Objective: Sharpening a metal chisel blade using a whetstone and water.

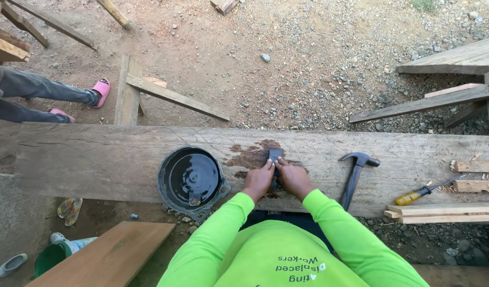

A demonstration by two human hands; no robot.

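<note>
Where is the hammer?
In the head view the hammer lies on the wooden plank, just right of the person's right hand, with the yellow-handled screwdriver further right.

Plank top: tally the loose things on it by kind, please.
Black basin of water: 1
Dark stone under both hands: 1
Claw hammer: 1
Yellow-handled screwdriver: 1
Short wood offcuts: 4
Total: 8
</note>
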